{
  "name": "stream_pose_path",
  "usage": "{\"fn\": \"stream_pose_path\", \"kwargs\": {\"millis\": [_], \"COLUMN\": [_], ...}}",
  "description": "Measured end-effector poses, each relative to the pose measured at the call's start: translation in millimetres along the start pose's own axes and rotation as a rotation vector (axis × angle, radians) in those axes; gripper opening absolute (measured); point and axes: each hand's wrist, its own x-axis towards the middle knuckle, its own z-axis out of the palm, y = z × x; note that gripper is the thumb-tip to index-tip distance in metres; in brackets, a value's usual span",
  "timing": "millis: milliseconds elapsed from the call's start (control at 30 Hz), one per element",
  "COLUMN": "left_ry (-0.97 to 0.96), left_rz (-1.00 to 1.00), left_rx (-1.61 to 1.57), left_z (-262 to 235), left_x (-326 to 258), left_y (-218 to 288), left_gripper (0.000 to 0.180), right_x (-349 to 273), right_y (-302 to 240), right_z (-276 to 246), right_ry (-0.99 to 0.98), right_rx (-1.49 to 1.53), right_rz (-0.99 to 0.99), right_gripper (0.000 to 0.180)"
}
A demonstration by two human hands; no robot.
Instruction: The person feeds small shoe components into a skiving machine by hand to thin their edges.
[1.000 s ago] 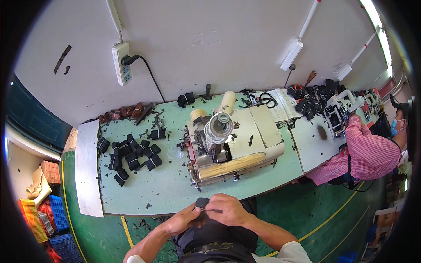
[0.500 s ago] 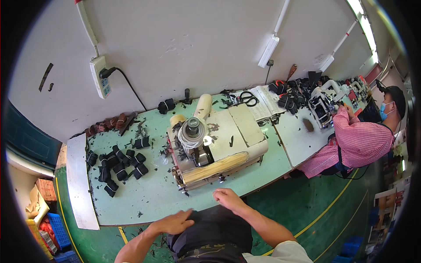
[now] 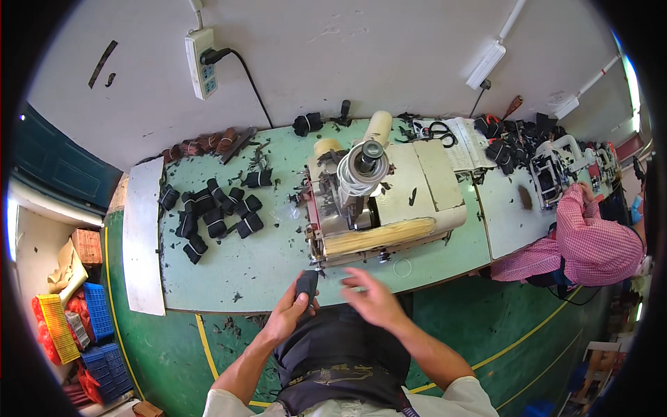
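Observation:
My left hand (image 3: 294,311) is closed around a small dark block-like bundle (image 3: 306,283) just over the table's front edge. No pale band shows on this one. To its right, my right hand (image 3: 372,297) is raised with its fingers apart and nothing in it, slightly blurred. Close beyond that hand, a thin white ring like a rubber band (image 3: 402,267) lies on the green tabletop (image 3: 278,271). Past both hands stands a cream-coloured machine (image 3: 410,187) with a wood-like strip along its front. Several black banded bundles (image 3: 215,221) sit to the left on the table.
Brown rolled bundles (image 3: 201,144) and dark scraps lie along the wall. Scissors (image 3: 442,133) rest by an open notebook (image 3: 469,142). A person in a pink checked top (image 3: 597,236) works at another machine on the right. Blue and yellow crates (image 3: 98,309) stand at lower left.
My left hand has risen and now holds the dark bundle. My right hand's fist has opened. The white ring now shows on the table, and the view has shifted left.

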Motion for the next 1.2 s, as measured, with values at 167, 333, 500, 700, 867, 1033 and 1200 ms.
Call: {"fn": "stream_pose_path", "kwargs": {"millis": [167,333,500,700,867,1033,1200], "left_ry": [0.06,0.116,0.41,0.819,0.398,0.364,0.356], "left_rz": [0.129,-0.004,0.104,0.05,0.018,-0.013,-0.031], "left_rx": [0.452,0.479,0.371,0.893,0.03,-0.024,0.015], "left_z": [-20.9,-53.0,-46.8,-52.1,-65.8,-63.1,-65.6], "left_x": [-13.6,-21.9,-31.0,-2.1,-22.3,-34.3,-39.0], "left_y": [-6.4,-1.0,-8.5,-20.2,1.4,8.4,13.8], "left_gripper": [0.065,0.068,0.069,0.038,0.022,0.029,0.03], "right_x": [24.2,44.8,66.0,70.9,72.1,67.6,66.7], "right_y": [-14.9,-4.9,8.1,13.4,4.0,-1.8,-14.4], "right_z": [77.4,109.8,127.6,152.8,127.1,124.3,119.5], "right_ry": [-0.161,-0.126,0.064,0.1,-0.187,-0.228,-0.294], "right_rx": [0.457,0.441,-0.086,-0.368,0.131,0.221,0.274], "right_rz": [0.085,0.156,0.017,-0.216,0.032,0.126,0.188], "right_gripper": [0.07,0.065,0.066,0.061,0.054,0.036,0.027]}}
